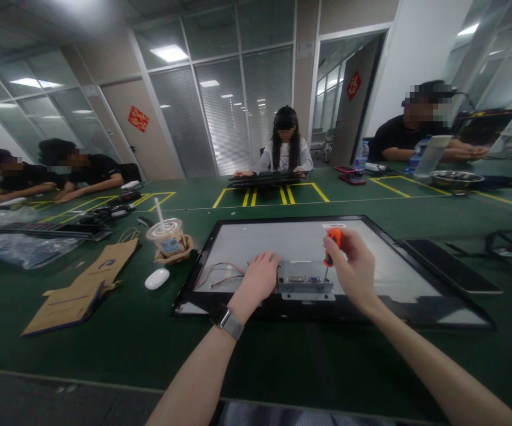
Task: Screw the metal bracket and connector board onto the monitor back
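Note:
A flat display panel [247, 236] with a black frame lies on the green table, its pale back upward. On its near part sits a grey metal bracket [308, 293] with connector ports along its front. My right hand [357, 269] is closed round the orange and black handle of a screwdriver [334, 238], whose thin shaft points down at the right end of the bracket. Resting beside the bracket's left end, my left hand [260, 277] has its fingers stretched out; some fingertips are hard to see. Thin cables [222, 278] run across the panel left of that hand.
Left of the panel are a lidded drink cup [167, 236] in a cardboard holder, a white mouse [157, 278] and a brown paper bag [87, 284]. A black phone-like slab [451, 266] lies at right. Several people sit around the table, one directly opposite.

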{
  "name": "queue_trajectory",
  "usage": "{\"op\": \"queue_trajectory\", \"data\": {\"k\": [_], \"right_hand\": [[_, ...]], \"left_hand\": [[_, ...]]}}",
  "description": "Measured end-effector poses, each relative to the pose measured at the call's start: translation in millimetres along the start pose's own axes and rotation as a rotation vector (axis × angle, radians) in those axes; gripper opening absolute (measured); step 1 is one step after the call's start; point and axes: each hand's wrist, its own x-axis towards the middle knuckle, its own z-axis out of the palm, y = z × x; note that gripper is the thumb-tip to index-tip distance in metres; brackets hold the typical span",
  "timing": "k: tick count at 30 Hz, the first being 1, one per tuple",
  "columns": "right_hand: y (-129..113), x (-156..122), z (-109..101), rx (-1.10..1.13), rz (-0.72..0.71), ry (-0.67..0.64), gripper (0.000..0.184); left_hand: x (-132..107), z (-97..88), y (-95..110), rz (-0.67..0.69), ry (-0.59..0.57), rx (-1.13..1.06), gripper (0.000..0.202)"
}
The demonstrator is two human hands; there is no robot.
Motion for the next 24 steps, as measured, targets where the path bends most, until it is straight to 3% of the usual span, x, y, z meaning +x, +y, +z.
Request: {"op": "queue_trajectory", "data": {"k": [13, 17, 24], "right_hand": [[2.4, -3.3, 2.0, -0.017, 0.017, -0.084, 0.025], [-0.1, -2.6, 1.5, 0.163, 0.024, -0.224, 0.03], [-5.7, 5.5, 0.6, 0.438, 0.145, -0.38, 0.018]], "left_hand": [[0.5, -6.5, 3.0, -0.014, -0.038, 0.002, 0.044], [0.2, -6.9, 2.9, -0.01, -0.033, 0.004, 0.044], [0.3, -7.2, 2.3, -0.002, -0.034, 0.0, 0.046]]}}
